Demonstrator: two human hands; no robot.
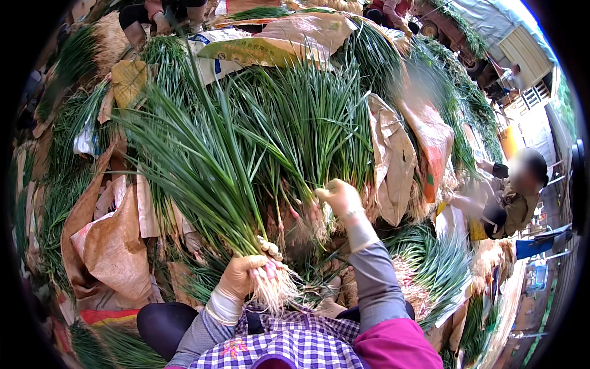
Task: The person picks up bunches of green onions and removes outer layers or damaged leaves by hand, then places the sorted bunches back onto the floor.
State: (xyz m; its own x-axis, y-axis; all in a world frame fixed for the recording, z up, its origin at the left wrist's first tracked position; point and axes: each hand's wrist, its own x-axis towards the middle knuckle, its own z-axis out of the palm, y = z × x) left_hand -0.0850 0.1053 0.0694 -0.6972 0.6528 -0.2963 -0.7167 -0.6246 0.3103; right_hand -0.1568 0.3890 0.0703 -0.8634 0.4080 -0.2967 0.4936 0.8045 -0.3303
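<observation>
My left hand (241, 278), in a pale glove, is closed round a thick bunch of spring onions (224, 178). Their long green leaves fan out up and to the left, while the pinkish bulbs and whitish roots (275, 286) hang out below my fingers. To the right, my gloved right hand (342, 198) is closed at the near edge of a big heap of spring onions (301, 117). Its thumb and fingertips pinch stalks at the heap's root end; how many stalks they hold is hidden.
Woven sacks lie around the heap: a brown one (117, 246) at left, a beige one (391, 160) at right. More spring onions (424, 264) lie by my right forearm. A person (519, 190) works at the far right; others sit along the far side.
</observation>
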